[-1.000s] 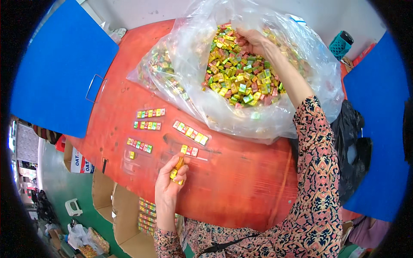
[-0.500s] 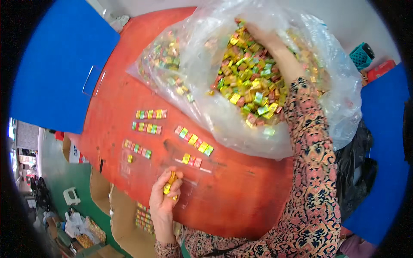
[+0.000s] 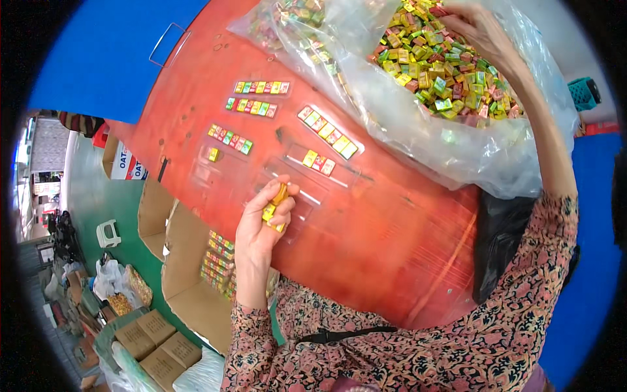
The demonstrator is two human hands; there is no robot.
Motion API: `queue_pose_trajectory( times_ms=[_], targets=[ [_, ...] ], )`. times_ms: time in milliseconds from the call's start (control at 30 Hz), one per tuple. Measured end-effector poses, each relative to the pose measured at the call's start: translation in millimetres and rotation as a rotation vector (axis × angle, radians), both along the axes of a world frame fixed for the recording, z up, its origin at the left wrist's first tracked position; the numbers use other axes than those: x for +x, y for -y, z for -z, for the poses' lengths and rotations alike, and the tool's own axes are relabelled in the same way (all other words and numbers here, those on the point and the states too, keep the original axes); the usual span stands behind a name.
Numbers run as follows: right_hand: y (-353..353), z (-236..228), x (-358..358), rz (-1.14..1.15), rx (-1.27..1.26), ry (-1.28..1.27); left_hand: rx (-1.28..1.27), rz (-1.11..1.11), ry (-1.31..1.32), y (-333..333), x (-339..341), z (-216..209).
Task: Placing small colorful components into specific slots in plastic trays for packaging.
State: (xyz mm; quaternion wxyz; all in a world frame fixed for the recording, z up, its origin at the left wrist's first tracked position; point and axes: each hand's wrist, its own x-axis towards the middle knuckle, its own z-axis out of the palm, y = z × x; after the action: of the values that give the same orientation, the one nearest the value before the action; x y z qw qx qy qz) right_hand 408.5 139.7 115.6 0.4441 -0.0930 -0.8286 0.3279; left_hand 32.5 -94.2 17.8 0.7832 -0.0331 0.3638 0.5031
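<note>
My left hand (image 3: 264, 219), over the near part of the red table, is closed around a few small yellow wrapped candies (image 3: 269, 212). My right hand (image 3: 473, 25) reaches into a large clear plastic bag (image 3: 392, 140), its curled fingertips on a red wrapped candy at the far side of the heap. Inside lies a big pile of yellow, green and red wrapped candies (image 3: 444, 75). Left of the bag, rows of candies sit in clear plastic trays, among them a full slanted tray (image 3: 331, 132). Another tray (image 3: 319, 162) holds a few pieces, and a lone yellow candy (image 3: 213, 155) sits farther left.
An open cardboard box (image 3: 179, 261) with rows of packed candies stands below the table's left edge. Brown cartons (image 3: 157, 346) and a white stool (image 3: 108, 233) are on the green floor. A black plastic bag (image 3: 499, 242) hangs at the right. Blue panels (image 3: 104, 52) flank the table.
The view has shifted, so the table and bag sit higher in the picture. My right hand stays in the bag, its fingers now showing more. My left hand still grips the yellow candies.
</note>
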Motion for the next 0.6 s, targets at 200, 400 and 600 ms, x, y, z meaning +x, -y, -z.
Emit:
queue_pose_trajectory(
  times_ms=[200,400,600],
  targets=[
    [153.4,-2.8,-111.9,0.347,-0.037,0.384,0.035,0.014,-0.058,57.9,-35.9,-3.1],
    [218.7,25.9,-169.1,0.255,0.021,0.675,0.101,0.145,-0.176,63.1,-18.4,-21.1],
    [237.9,52.9,-199.8,0.316,0.189,0.731,0.191,0.259,-0.375,63.5,-24.2,-19.9]
  ],
)
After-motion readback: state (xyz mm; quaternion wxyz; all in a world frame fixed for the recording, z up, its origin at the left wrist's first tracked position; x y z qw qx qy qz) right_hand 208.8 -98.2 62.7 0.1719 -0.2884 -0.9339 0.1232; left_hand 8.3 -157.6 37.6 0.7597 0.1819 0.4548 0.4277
